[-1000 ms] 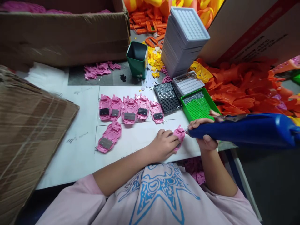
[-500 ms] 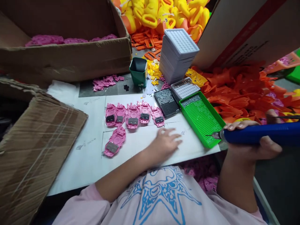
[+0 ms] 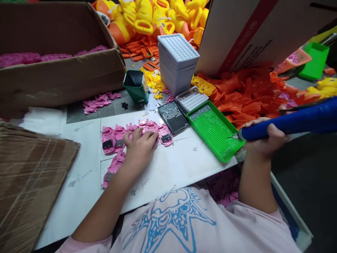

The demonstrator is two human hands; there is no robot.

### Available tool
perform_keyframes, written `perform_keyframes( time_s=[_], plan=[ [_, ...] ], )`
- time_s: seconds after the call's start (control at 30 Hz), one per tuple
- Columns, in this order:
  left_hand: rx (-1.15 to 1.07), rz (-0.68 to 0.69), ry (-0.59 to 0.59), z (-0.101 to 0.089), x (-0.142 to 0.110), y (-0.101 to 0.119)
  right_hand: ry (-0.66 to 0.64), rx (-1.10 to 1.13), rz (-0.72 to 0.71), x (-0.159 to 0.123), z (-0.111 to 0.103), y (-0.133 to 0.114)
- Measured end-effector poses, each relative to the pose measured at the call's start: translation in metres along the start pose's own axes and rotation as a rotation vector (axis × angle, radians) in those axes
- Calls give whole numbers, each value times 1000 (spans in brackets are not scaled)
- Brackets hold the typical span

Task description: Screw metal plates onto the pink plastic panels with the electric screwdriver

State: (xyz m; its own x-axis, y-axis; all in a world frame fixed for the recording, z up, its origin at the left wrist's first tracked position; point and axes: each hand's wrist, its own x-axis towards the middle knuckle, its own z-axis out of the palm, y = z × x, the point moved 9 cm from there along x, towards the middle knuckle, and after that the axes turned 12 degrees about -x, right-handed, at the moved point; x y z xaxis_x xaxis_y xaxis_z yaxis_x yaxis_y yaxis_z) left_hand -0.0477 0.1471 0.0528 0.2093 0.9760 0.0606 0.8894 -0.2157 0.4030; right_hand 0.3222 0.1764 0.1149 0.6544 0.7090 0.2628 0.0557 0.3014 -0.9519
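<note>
My left hand [image 3: 140,147] lies over the row of pink plastic casings, fingers spread and bent, touching one or two in the middle. It partly hides these. A pink casing [image 3: 165,135] with a dark cover plate sits just right of the fingers, and another casing [image 3: 107,140] at the row's left end. One more casing [image 3: 116,163] lies in front, partly behind my forearm. My right hand [image 3: 265,138] is closed around a blue electric screwdriver [image 3: 292,121]. Its bit points left over the near right corner of the green screw tray [image 3: 222,154], which holds small silvery screws.
Behind the green tray are a black perforated tray [image 3: 181,128], a tall stack of pale trays [image 3: 175,70] and a dark green bin [image 3: 135,88]. Cardboard boxes [image 3: 60,80] flank the white work surface [image 3: 168,168]. Orange parts [image 3: 239,95] heap up at the right.
The pink casing under my left hand a second ago has left it. That hand has moved left onto the row. My right hand has drawn the screwdriver from that casing to the green tray.
</note>
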Motion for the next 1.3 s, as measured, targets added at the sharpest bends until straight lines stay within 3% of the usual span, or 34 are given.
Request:
perform_keyframes(
  time_s=[0.1,0.23,0.37,0.5,0.63,0.77,1.3],
  plan=[
    [-8,46,41,0,-3,11,-27,-15,-103,13,8,6],
    [-62,156,76,3,-14,39,-13,-33,-124,29,13,30],
    [-197,386,-57,29,-32,82,-12,-71,-126,39,16,49],
    [-309,472,-210,62,-44,102,-28,-88,-117,43,18,59],
    [-407,467,-297,79,-46,107,-46,-98,-117,44,18,61],
    [-454,449,-315,79,-46,106,-83,-97,-107,45,22,58],
    [-463,535,-189,74,-49,97,-74,-102,-50,46,28,58]
  ],
)
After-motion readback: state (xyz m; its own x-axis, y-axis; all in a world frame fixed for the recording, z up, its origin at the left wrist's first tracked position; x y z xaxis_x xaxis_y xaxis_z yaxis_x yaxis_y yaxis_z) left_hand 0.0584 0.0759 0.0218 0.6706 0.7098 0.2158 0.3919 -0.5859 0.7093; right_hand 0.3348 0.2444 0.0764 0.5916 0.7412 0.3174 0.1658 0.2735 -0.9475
